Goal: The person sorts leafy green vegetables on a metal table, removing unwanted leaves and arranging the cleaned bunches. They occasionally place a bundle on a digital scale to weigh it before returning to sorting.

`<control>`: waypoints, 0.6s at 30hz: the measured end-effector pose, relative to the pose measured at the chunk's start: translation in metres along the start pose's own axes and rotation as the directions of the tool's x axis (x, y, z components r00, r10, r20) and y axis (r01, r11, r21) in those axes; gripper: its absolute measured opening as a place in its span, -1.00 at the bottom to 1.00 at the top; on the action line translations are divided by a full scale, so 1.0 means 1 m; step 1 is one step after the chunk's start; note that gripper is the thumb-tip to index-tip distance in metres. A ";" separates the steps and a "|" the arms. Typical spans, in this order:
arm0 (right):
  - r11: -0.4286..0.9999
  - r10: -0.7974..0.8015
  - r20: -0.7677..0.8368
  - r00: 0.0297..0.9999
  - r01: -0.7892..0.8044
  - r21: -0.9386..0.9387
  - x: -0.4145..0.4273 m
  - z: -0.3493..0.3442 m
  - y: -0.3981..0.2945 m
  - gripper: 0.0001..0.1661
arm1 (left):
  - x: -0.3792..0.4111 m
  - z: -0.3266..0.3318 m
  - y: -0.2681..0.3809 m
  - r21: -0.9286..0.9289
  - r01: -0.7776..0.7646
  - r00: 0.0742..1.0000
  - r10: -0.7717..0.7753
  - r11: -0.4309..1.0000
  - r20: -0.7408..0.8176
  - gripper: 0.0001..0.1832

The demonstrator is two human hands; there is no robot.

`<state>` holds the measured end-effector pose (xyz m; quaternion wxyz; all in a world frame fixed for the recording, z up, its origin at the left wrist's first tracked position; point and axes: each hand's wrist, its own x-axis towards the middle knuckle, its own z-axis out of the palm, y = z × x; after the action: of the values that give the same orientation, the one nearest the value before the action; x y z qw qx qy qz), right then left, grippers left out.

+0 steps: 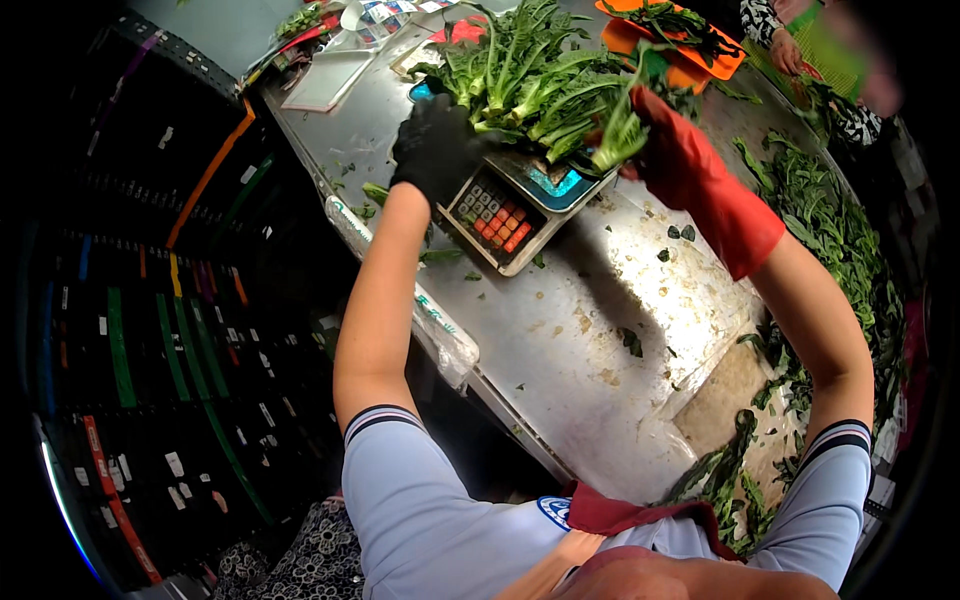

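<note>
Leafy green vegetables [525, 90] with pale cut stems lie heaped on top of a digital weighing scale [510, 206], whose keypad faces me. My left hand [442, 146], in a black glove, is at the left side of the heap, against the stems; its fingers are partly hidden. On the right, my right hand [660, 150] wears a long red rubber glove and holds a leafy green stalk [621, 135] upright beside the heap, cut end down. The grip is slightly blurred.
The scale stands on a metal table [555, 330] littered with leaf scraps. Orange trays [675, 37] are behind, near another person's hand [786, 52]. Loose leaves [832, 225] pile along the right edge. Black crates [150, 337] with coloured strips stack at left.
</note>
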<state>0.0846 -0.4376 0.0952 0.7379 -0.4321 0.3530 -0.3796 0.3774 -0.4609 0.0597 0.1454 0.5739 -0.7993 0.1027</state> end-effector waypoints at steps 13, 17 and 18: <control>0.547 -0.491 0.336 0.804 0.584 -0.599 0.123 0.045 0.012 -0.45 | 0.002 0.003 0.010 0.268 -0.185 0.981 0.162 0.946 0.108 -0.53; 0.484 -0.388 0.325 0.862 0.491 -0.724 0.136 0.028 0.012 -0.55 | 0.000 -0.048 0.021 0.091 -0.350 0.891 0.301 0.932 0.341 -0.62; 0.663 -0.352 0.271 0.896 0.443 -0.603 0.134 0.034 0.016 -0.61 | -0.008 -0.058 0.022 0.067 -0.301 0.908 0.264 0.951 0.326 -0.63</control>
<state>0.1794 -0.5358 0.0677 0.4610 -0.7516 0.3100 -0.3556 0.3660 -0.4279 0.1109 -0.0331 0.4685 -0.8795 0.0764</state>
